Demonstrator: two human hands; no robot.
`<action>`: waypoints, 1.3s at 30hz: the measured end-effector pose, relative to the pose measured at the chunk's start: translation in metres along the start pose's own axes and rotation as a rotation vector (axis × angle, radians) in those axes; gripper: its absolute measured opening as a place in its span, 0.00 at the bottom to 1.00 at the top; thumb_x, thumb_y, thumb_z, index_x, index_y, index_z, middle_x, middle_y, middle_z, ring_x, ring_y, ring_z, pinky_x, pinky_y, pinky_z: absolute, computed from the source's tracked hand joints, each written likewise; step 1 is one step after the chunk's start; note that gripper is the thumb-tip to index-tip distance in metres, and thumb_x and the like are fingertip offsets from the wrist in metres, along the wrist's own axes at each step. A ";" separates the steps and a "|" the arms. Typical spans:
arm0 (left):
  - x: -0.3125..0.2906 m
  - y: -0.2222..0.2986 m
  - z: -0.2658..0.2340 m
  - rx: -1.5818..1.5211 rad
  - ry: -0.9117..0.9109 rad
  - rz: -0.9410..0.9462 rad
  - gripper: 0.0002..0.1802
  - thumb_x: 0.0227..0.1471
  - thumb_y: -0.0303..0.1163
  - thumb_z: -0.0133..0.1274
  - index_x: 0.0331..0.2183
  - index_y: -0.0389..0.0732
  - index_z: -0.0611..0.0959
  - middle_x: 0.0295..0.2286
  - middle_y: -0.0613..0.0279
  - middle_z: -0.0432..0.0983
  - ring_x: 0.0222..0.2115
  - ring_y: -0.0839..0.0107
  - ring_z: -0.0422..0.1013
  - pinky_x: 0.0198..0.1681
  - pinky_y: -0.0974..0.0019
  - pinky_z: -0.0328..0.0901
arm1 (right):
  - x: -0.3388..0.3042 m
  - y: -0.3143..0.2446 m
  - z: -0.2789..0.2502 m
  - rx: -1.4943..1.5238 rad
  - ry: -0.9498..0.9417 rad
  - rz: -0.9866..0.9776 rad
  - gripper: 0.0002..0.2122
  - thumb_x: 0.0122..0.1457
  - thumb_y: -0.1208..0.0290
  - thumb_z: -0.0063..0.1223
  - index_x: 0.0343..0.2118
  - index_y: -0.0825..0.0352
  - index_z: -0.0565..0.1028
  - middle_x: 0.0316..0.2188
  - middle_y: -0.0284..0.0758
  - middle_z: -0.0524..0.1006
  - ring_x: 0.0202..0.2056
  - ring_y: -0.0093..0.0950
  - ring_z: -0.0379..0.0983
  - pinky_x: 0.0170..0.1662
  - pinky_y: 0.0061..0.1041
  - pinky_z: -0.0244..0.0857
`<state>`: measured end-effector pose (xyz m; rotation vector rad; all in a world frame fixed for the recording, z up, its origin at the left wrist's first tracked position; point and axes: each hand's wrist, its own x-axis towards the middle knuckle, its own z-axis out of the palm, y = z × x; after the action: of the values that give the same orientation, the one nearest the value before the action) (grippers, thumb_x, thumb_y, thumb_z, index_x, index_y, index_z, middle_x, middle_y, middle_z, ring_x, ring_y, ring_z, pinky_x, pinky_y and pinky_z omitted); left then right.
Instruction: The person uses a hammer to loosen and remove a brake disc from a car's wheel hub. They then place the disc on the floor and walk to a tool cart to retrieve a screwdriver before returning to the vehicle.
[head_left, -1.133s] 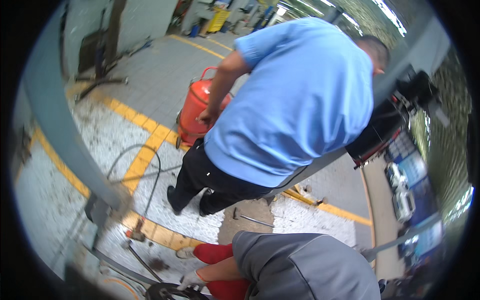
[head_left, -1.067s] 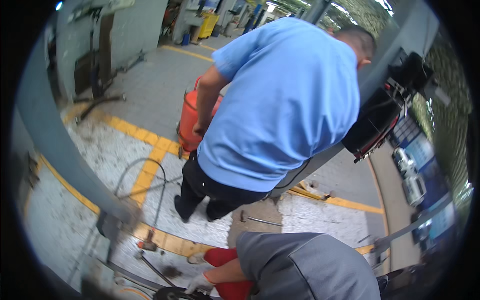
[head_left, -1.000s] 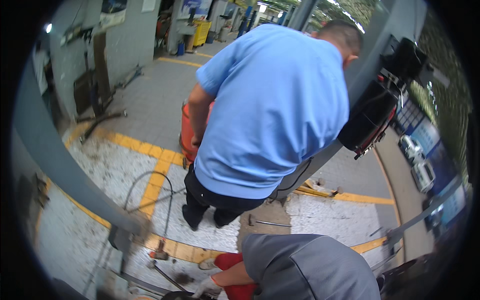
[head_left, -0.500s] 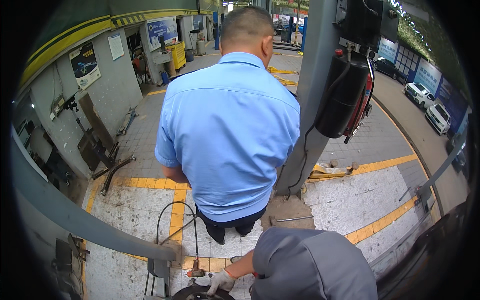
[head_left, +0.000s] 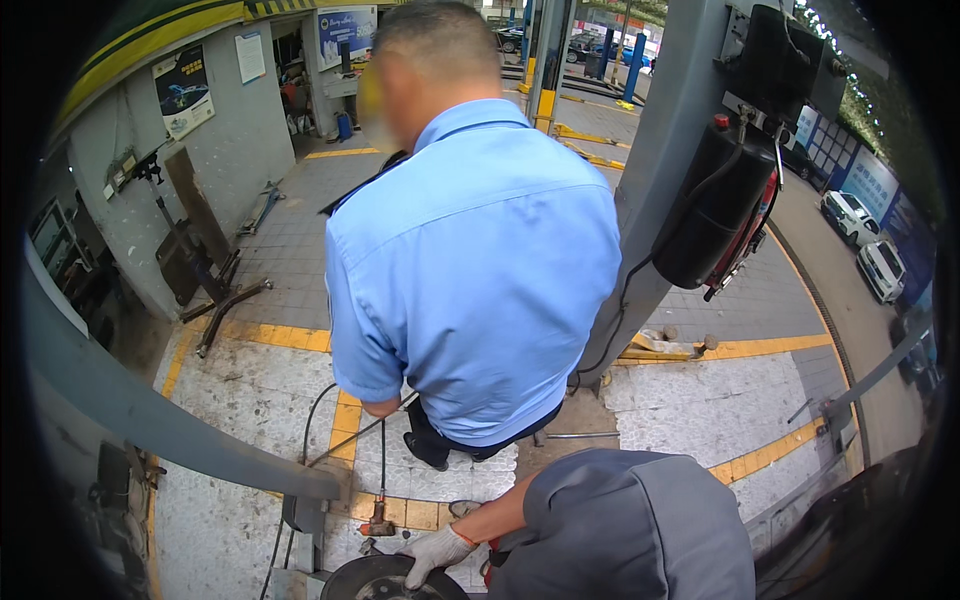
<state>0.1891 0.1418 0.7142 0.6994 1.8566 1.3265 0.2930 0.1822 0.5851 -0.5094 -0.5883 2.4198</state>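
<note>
My right hand [head_left: 438, 552], in a pale work glove, comes in from a grey sleeve [head_left: 625, 520] at the lower edge. Its fingers curl over the outer rim of a black wheel [head_left: 345, 582], which the bottom of the picture cuts off. My left hand does not show. Just beyond the wheel, an orange-red air impact wrench [head_left: 378, 526] rests on the tiled floor, joined to a black hose [head_left: 383, 455]. Ahead of me stands a person in a light blue shirt [head_left: 480, 270], back mostly toward me.
A grey lift post [head_left: 655, 170] carrying a black cylinder [head_left: 693, 215] rises right of the person. A grey lift arm [head_left: 190, 435] crosses at lower left. A wheeled stand [head_left: 215, 280] is near the left wall, and a metal bar [head_left: 583, 435] lies by the post's base.
More of the wheel shows, and my right hand sits slightly higher with it. The person in blue has turned to the left. My view has shifted a little.
</note>
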 end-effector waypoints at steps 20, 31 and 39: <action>0.003 0.008 0.027 -0.124 -0.027 -0.083 0.37 0.71 0.54 0.49 0.64 0.31 0.74 0.59 0.37 0.72 0.55 0.50 0.71 0.60 0.46 0.69 | 0.019 0.018 -0.011 -0.634 0.120 -0.147 0.53 0.65 0.49 0.67 0.78 0.72 0.43 0.61 0.50 0.77 0.54 0.33 0.79 0.55 0.33 0.76; 0.003 0.010 0.037 -0.188 -0.043 -0.139 0.36 0.71 0.52 0.48 0.65 0.33 0.73 0.61 0.40 0.69 0.58 0.50 0.69 0.62 0.46 0.68 | -0.006 -0.017 0.004 -0.744 0.136 -0.150 0.51 0.63 0.48 0.69 0.76 0.71 0.48 0.60 0.48 0.79 0.55 0.36 0.79 0.57 0.36 0.75; 0.001 0.011 0.045 -0.238 -0.058 -0.166 0.35 0.72 0.51 0.47 0.67 0.35 0.72 0.63 0.41 0.68 0.60 0.50 0.67 0.63 0.45 0.67 | -0.015 -0.031 0.017 -0.794 0.149 -0.145 0.49 0.61 0.47 0.71 0.74 0.71 0.54 0.60 0.49 0.79 0.58 0.39 0.78 0.59 0.39 0.73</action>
<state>0.2252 0.1711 0.7156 0.4448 1.6389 1.3737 0.3104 0.1909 0.6181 -0.9118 -1.4655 1.9175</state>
